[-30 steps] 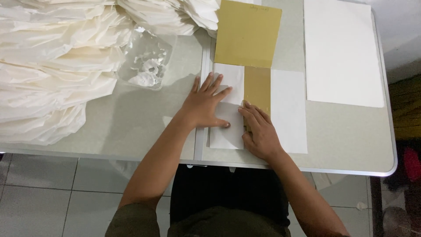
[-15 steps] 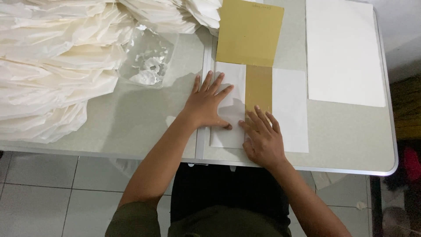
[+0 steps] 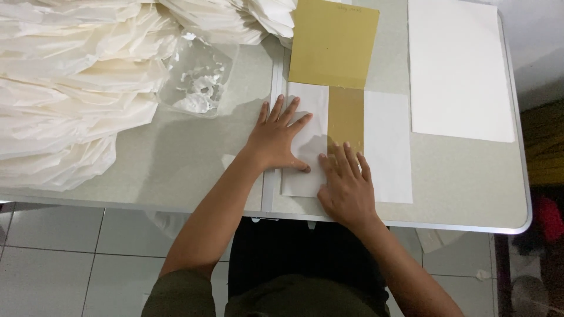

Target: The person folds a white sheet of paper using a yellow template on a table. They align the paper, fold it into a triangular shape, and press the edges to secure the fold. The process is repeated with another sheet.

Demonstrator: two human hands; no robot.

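A white sheet of paper (image 3: 385, 141) lies near the table's front edge, its left part folded over as a white flap (image 3: 306, 117). A mustard-yellow card (image 3: 333, 44) rests on its far end, and a narrow strip of the same yellow (image 3: 345, 117) runs down the sheet's middle. My left hand (image 3: 277, 136) lies flat, fingers spread, on the flap's left edge. My right hand (image 3: 346, 185) presses flat on the sheet's near part, fingertips reaching the yellow strip. Neither hand grips anything.
A big heap of folded white paper pieces (image 3: 70, 88) fills the table's left and far side. A clear plastic bag (image 3: 197, 79) lies beside it. A stack of white sheets (image 3: 458, 64) sits at the far right. The grey table (image 3: 464, 176) ends close to my body; tiled floor below.
My right hand has slid away from me along the sheet, from its near edge up to the yellow strip. The left hand has stayed flat on the flap.
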